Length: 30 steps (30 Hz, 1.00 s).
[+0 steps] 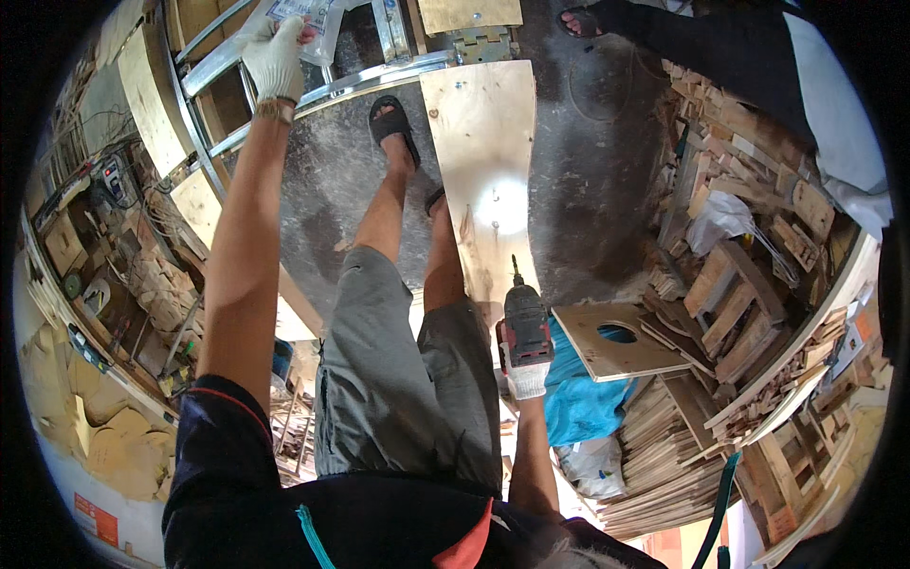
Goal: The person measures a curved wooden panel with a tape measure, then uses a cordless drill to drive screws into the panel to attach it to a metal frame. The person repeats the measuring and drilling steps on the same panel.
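My right hand [528, 381], in a white glove, is closed around a dark cordless drill [526, 327] with red parts. Its bit points forward, over a long wooden panel [483, 142] with curved sides. A bright spot of light falls on the panel beyond the bit, where small marks show. At the far left, my left hand [273, 62], also gloved, is up against a clear plastic bag [327, 27] on a metal frame [332, 90]. Its fingers are drawn together; whatever they hold is hidden. A metal hinge [483, 45] sits at the panel's far end.
A board with a round hole [616, 339] and a blue cloth [573, 389] lie right of the drill. Piled wood offcuts [749, 171] fill the right side. Another person's sandalled foot [580, 21] stands at the far right. Cluttered shelving [123, 256] lines the left.
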Each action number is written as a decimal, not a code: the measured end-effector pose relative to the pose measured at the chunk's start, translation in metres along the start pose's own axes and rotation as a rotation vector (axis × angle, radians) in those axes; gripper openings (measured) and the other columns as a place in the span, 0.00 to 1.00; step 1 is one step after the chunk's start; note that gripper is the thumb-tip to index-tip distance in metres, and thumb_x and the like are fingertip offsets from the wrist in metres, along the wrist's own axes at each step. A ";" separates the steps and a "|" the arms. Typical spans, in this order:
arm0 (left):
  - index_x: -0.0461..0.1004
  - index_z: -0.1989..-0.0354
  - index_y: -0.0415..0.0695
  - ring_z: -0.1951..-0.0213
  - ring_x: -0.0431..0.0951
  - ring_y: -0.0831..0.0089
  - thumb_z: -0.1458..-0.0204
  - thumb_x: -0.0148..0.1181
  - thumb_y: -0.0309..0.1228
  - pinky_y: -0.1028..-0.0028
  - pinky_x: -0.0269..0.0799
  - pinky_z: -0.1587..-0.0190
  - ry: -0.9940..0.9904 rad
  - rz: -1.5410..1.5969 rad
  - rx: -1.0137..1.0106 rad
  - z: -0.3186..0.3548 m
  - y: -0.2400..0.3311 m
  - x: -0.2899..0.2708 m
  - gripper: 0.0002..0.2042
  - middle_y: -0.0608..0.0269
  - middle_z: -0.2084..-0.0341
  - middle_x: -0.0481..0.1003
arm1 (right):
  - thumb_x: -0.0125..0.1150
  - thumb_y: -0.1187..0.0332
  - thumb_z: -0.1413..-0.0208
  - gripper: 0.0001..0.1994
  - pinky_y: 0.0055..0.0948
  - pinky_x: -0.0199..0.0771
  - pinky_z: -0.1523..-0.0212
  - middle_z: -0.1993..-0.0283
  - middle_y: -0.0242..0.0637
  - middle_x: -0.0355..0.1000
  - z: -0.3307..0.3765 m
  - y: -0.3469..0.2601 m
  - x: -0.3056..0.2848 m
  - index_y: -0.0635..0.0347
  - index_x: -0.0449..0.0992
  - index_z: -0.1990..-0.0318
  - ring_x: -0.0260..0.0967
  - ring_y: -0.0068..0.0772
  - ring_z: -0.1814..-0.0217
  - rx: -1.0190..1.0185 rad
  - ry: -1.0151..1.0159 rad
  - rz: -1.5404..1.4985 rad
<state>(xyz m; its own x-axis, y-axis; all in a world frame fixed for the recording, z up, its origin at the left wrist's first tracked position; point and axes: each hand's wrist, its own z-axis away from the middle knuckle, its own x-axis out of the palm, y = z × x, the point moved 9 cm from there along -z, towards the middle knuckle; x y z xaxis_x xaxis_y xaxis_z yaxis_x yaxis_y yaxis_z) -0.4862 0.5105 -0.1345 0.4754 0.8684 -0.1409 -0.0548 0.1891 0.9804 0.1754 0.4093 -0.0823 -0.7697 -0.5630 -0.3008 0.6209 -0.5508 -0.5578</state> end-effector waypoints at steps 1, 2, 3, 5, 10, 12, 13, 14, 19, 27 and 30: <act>0.80 0.71 0.33 0.71 0.81 0.70 0.51 0.61 0.22 0.71 0.77 0.64 -0.020 0.057 -0.060 0.018 -0.001 0.003 0.04 0.55 0.76 0.80 | 0.65 0.64 0.42 0.16 0.38 0.74 0.46 0.50 0.40 0.79 -0.004 0.005 -0.003 0.60 0.75 0.49 0.76 0.39 0.46 0.074 -0.016 -0.040; 0.79 0.70 0.33 0.71 0.81 0.69 0.51 0.60 0.22 0.71 0.77 0.64 -0.038 0.114 -0.119 0.043 -0.004 0.011 0.04 0.55 0.76 0.80 | 0.66 0.63 0.43 0.17 0.38 0.75 0.47 0.50 0.40 0.79 -0.008 -0.001 -0.007 0.60 0.75 0.49 0.77 0.39 0.46 0.034 -0.012 0.052; 0.79 0.70 0.33 0.72 0.80 0.69 0.51 0.60 0.22 0.72 0.77 0.64 -0.072 0.180 -0.154 0.069 -0.006 0.020 0.04 0.54 0.75 0.80 | 0.66 0.62 0.43 0.18 0.39 0.76 0.48 0.51 0.39 0.80 -0.012 -0.001 -0.010 0.60 0.75 0.49 0.77 0.39 0.47 0.051 -0.019 0.078; 0.76 0.64 0.37 0.68 0.81 0.67 0.46 0.54 0.21 0.67 0.76 0.60 -0.188 0.239 -0.231 0.126 -0.012 0.043 0.05 0.53 0.69 0.80 | 0.67 0.61 0.43 0.21 0.39 0.75 0.47 0.49 0.40 0.79 -0.021 0.007 -0.007 0.60 0.73 0.46 0.76 0.38 0.46 0.163 -0.048 -0.129; 0.72 0.47 0.37 0.61 0.82 0.59 0.42 0.57 0.24 0.64 0.78 0.54 -0.267 0.555 -0.709 0.270 -0.057 0.103 0.14 0.50 0.62 0.80 | 0.66 0.58 0.44 0.26 0.42 0.65 0.34 0.44 0.39 0.76 -0.048 -0.018 0.023 0.57 0.71 0.40 0.73 0.39 0.40 0.009 -0.201 -0.326; 0.73 0.48 0.35 0.57 0.83 0.57 0.41 0.56 0.23 0.65 0.80 0.52 -0.330 0.832 -0.822 0.308 -0.060 0.125 0.13 0.49 0.61 0.80 | 0.65 0.57 0.43 0.24 0.42 0.64 0.34 0.43 0.38 0.76 -0.056 -0.041 0.029 0.56 0.74 0.41 0.72 0.39 0.39 -0.153 -0.191 0.108; 0.74 0.50 0.34 0.55 0.83 0.56 0.40 0.54 0.21 0.67 0.81 0.53 -0.302 0.921 -0.937 0.325 -0.066 0.132 0.11 0.49 0.61 0.80 | 0.65 0.56 0.43 0.23 0.42 0.66 0.36 0.44 0.38 0.76 -0.057 -0.048 0.032 0.57 0.75 0.43 0.73 0.40 0.40 -0.147 -0.177 0.090; 0.73 0.47 0.34 0.53 0.83 0.55 0.38 0.53 0.23 0.68 0.82 0.52 -0.283 0.913 -0.982 0.335 -0.069 0.133 0.12 0.50 0.59 0.80 | 0.65 0.56 0.43 0.22 0.42 0.68 0.38 0.45 0.38 0.77 -0.058 -0.057 0.036 0.57 0.77 0.45 0.73 0.40 0.42 -0.140 -0.163 0.072; 0.68 0.42 0.34 0.53 0.81 0.56 0.35 0.53 0.29 0.70 0.80 0.54 -0.206 1.064 -1.109 0.350 -0.062 0.137 0.16 0.53 0.55 0.77 | 0.73 0.59 0.47 0.20 0.38 0.76 0.49 0.53 0.39 0.79 -0.066 -0.084 0.047 0.61 0.78 0.51 0.77 0.38 0.52 0.068 -0.124 -0.291; 0.67 0.44 0.34 0.57 0.79 0.64 0.38 0.59 0.27 0.76 0.80 0.61 -0.169 1.148 -1.127 0.346 -0.046 0.132 0.17 0.55 0.62 0.75 | 0.72 0.60 0.46 0.18 0.38 0.77 0.50 0.53 0.38 0.80 -0.068 -0.095 0.046 0.60 0.79 0.52 0.77 0.36 0.52 -0.063 -0.105 -0.106; 0.69 0.46 0.34 0.59 0.79 0.65 0.38 0.59 0.29 0.76 0.79 0.59 -0.198 1.037 -1.101 0.343 -0.051 0.128 0.15 0.56 0.63 0.75 | 0.70 0.61 0.44 0.17 0.39 0.77 0.49 0.52 0.38 0.80 -0.072 -0.084 0.046 0.58 0.79 0.51 0.78 0.37 0.50 -0.064 -0.141 -0.168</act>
<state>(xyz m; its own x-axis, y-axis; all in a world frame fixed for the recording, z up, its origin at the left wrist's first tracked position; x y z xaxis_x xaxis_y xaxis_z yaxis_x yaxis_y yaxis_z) -0.1208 0.4549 -0.1555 -0.0817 0.7720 0.6304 -0.9907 -0.1318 0.0330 0.0772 0.4735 -0.1052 -0.8304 -0.5498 -0.0905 0.4712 -0.6063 -0.6406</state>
